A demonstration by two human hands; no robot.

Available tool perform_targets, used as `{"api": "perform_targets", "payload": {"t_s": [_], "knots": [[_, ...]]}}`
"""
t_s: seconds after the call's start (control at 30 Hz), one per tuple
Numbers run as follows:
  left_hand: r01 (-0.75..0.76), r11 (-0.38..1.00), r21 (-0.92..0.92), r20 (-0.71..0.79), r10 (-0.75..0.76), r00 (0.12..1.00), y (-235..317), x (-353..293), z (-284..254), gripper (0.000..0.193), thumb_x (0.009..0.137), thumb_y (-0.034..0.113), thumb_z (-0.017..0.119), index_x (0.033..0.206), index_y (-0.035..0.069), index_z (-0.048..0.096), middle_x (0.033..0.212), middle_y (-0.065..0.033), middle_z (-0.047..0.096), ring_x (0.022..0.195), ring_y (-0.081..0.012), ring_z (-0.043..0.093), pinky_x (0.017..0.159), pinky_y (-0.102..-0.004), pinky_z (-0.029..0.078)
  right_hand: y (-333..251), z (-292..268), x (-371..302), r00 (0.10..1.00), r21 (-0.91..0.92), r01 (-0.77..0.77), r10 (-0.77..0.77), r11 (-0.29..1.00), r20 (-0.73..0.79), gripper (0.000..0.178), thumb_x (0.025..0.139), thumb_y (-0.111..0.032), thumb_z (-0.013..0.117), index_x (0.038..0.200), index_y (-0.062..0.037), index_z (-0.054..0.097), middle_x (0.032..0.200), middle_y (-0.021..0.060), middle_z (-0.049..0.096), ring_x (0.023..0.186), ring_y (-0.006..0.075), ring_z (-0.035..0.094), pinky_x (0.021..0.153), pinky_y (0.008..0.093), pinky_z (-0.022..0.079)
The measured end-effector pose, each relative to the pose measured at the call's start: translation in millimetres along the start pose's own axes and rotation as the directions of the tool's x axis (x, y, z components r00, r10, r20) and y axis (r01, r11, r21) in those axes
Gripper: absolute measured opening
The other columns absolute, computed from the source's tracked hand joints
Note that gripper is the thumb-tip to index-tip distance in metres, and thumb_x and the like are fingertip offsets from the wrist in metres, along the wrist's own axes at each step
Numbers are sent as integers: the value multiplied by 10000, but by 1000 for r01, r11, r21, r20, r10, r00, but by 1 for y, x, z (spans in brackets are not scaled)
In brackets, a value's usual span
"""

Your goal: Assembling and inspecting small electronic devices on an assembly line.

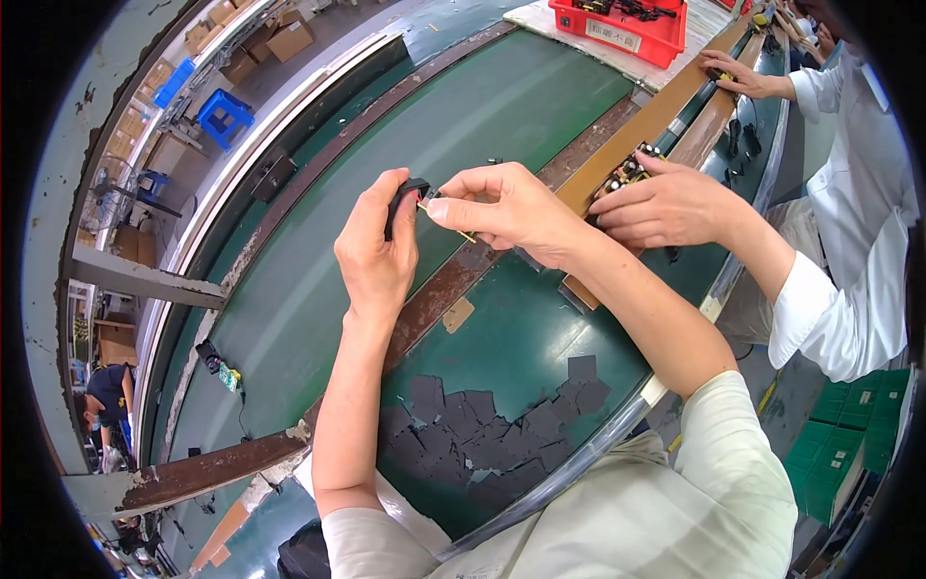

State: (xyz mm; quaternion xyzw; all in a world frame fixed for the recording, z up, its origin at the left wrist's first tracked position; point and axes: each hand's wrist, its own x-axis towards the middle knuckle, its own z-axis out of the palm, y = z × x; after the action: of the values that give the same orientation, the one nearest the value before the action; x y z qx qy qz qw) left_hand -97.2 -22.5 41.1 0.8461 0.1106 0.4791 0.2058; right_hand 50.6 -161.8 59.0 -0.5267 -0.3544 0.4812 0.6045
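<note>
My left hand (pixel 371 246) is closed around a small black plastic case (pixel 395 207), held upright above the green conveyor belt. Close beside it, my right hand (pixel 506 207) pinches a small part with a thin yellow piece (pixel 467 235) sticking out below the fingers. A bit of red and yellow, perhaps wires, shows between the case and my right thumb. The fingers hide most of that part, so its kind is unclear. Dark square pads (pixel 482 434) lie in an overlapping pile on the green worktop in front of me.
At right, a co-worker's hand (pixel 666 203) holds circuit boards (pixel 632 174) over a brown board strip (pixel 627 135). A red bin (pixel 622 29) with black parts stands at the far end. A black device with a green circuit board (pixel 228 374) lies on the belt (pixel 318 251) at left.
</note>
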Motion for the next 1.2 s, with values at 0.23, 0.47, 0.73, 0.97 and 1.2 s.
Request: {"api": "perform_targets", "payload": {"t_s": [0.23,0.47,0.73,0.97,1.2], "knots": [[16,1000,-17,-11,-16,1000,0,1,1,278,942,-36,754,1212,21,720,1017,-155,762,858,-267,767,748,-350,610,-2,2,-1,1000,-29,24,-25,999,-15,312,988,-341,816,1057,-42,761,797,-61,574,654,8,450,514,221,296],[54,998,-37,53,-52,997,-4,-4,-1,228,1012,5,705,1240,15,709,1017,-111,752,868,-143,703,790,-285,570,14,20,1,894,-560,339,-444,756,-57,336,964,-275,829,1042,41,747,803,31,601,668,112,537,566,308,424],[200,971,-131,-4,-202,979,12,-4,8,238,990,3,712,1226,32,696,940,-142,748,784,-213,732,707,-329,566,13,27,0,653,-748,427,-746,508,-134,287,914,-201,839,1024,47,743,833,128,606,688,234,580,622,371,477],[244,948,-204,52,-239,970,11,-10,7,253,989,19,702,1240,16,677,958,-125,750,790,-173,727,709,-306,569,6,23,-2,737,-721,374,-659,583,-150,279,919,-195,831,1027,46,742,850,136,631,697,267,610,635,383,497],[473,574,-668,294,-381,877,29,-15,12,383,1014,-9,670,1379,-15,555,1131,-132,737,978,-138,705,765,-261,581,15,18,4,674,-786,353,-720,508,-163,282,922,-175,826,1065,51,738,871,124,619,708,241,626,637,377,513]]}}
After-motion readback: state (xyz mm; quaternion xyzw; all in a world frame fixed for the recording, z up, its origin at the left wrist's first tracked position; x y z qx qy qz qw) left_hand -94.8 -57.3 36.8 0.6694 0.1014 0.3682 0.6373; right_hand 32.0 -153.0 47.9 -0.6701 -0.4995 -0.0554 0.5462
